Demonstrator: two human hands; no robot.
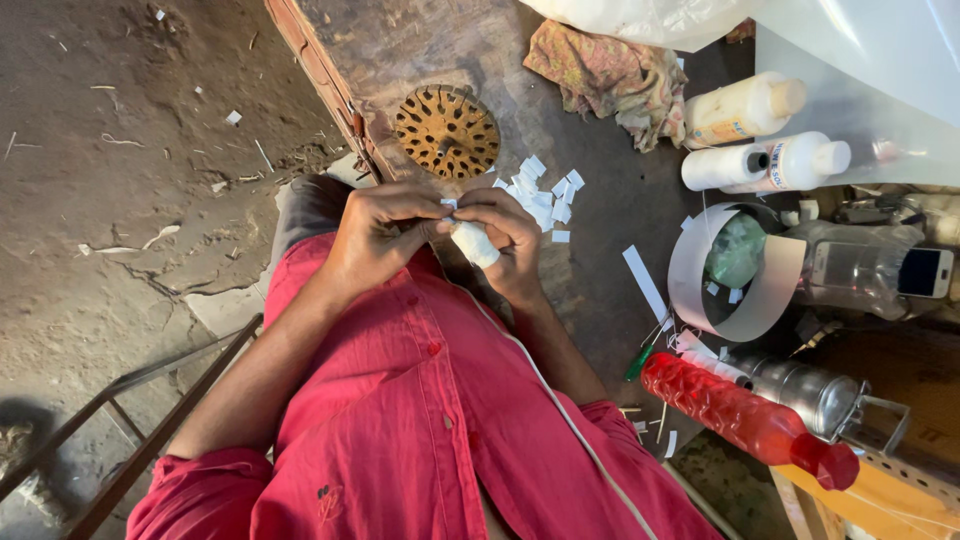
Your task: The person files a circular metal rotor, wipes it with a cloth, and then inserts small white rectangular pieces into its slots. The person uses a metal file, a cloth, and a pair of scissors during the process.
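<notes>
A small workshop: dirt floor (120, 200), worn workbench (400, 50), slotted metal core (446, 131), glue bottles (745, 108).

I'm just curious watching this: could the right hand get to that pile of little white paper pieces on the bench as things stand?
Probably yes. The right hand sits just beside the pile of white paper pieces, with nothing between them. It does hold a small white roll together with the left hand, so its fingers are occupied.

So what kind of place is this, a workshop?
Probably a small repair workshop: a worn dark wooden bench, a round rusty slotted metal core, white plastic glue bottles and small cut white paper slips by the hands.
</notes>
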